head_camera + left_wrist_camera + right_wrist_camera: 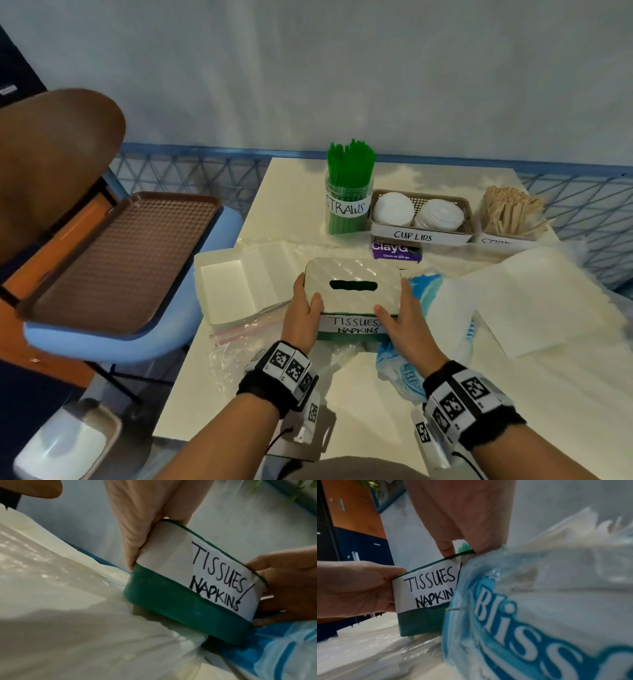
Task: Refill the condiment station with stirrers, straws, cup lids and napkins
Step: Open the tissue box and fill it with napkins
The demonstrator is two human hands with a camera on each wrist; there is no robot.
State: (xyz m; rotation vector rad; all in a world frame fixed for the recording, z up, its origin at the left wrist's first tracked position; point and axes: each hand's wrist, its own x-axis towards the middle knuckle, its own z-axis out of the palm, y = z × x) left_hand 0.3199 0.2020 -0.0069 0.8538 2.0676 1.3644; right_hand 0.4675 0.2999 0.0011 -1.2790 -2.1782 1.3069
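Near the front of the cream surface point(294, 205): green tissue box point(352, 334), quilted pale lid point(352, 274) with oval slot, paper label. Left hand point(303, 310) and right hand point(399, 313) grip its ends, thumbs on lid. Crinkled blue-white plastic pack point(424, 287) alongside.

A café or canteen self-service corner: right of centre, a white worktop point(294, 192) carries hand-labelled holders of straws point(348, 192), cup lids point(422, 215) and stirrers point(510, 214); at left, a brown serving tray point(120, 260) rests on a chair point(137, 339).
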